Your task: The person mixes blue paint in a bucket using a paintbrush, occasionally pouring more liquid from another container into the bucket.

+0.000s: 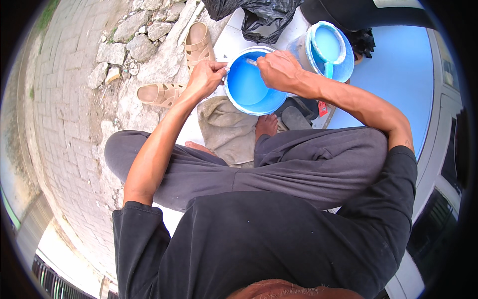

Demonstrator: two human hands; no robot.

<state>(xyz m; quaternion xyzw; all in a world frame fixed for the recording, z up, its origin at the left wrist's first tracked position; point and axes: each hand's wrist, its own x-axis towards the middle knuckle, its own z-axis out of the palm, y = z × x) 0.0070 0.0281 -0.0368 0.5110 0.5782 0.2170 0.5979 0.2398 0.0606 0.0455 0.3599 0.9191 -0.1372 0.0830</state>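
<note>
Bucket (251, 89), paint-filled, looks heavy and sloshy; my left hand (206, 77) pinches its rim, my right hand (280, 70) grips a stick (251, 62).

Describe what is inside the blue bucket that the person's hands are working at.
The blue bucket holds light blue paint. The right hand dips a thin stick into it, hiding the near rim; the bottom is covered.

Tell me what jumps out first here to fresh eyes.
The blue bucket at top centre, bright inside: the left hand grips its rim while the right hand holds a thin tool over it. Just right of it stands a second bucket, also blue inside. Two tan sandals lie on the stones to the left.
</note>
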